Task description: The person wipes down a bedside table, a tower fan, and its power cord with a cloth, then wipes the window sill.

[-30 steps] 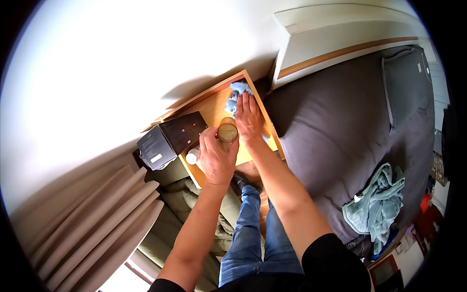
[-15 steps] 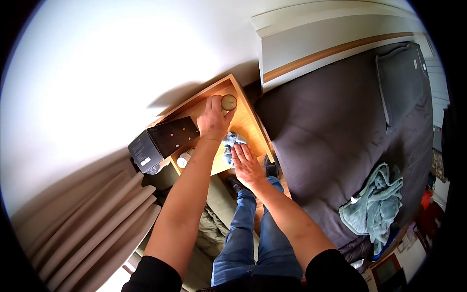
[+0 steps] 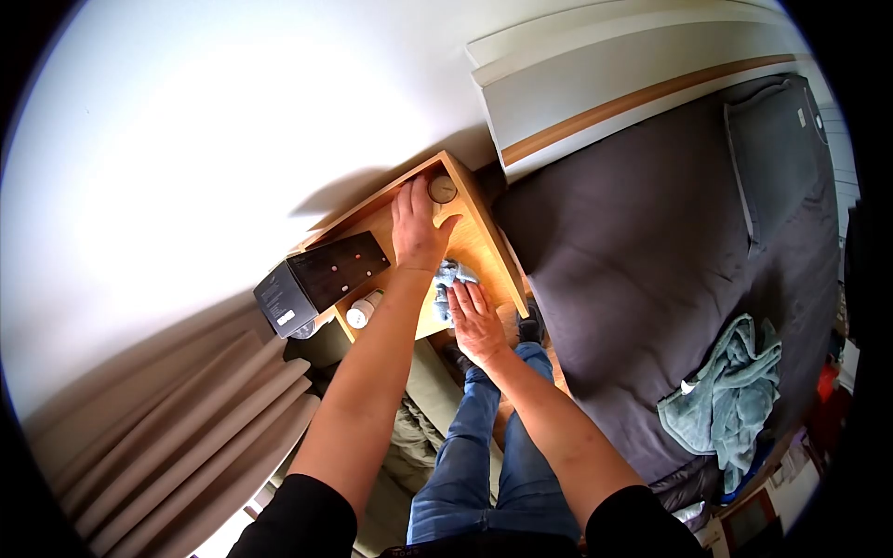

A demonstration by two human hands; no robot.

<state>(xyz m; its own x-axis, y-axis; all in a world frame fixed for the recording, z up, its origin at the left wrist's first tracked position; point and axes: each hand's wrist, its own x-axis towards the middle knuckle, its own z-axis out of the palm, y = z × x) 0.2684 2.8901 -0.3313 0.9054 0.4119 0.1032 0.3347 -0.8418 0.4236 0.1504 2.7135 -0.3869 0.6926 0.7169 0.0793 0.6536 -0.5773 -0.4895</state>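
Observation:
My left hand [image 3: 419, 231] is open over the wooden tabletop [image 3: 476, 246], fingers stretched toward the raised back edge and thumb spread away. Beside its fingertips, in the far corner, stands a small round container [image 3: 443, 190] with a pale top and dark rim. A grey-blue cloth [image 3: 445, 296] lies bunched near the front of the tabletop. My right hand [image 3: 476, 323] rests on that cloth with fingers lying flat. Left of my left forearm are a black box [image 3: 327, 272] and a white bottle [image 3: 365, 310] lying on its side.
A bed with a dark grey sheet [image 3: 614, 232] fills the right side, a green towel [image 3: 726, 395] heaped on it. Beige curtains [image 3: 186, 428] hang at lower left. A white wall [image 3: 205, 121] rises behind the tabletop. My legs in jeans [image 3: 456, 456] stand below.
My left hand has let go of the small round container, which now sits closer to the far corner. The right hand stays on the cloth. The view has shifted slightly.

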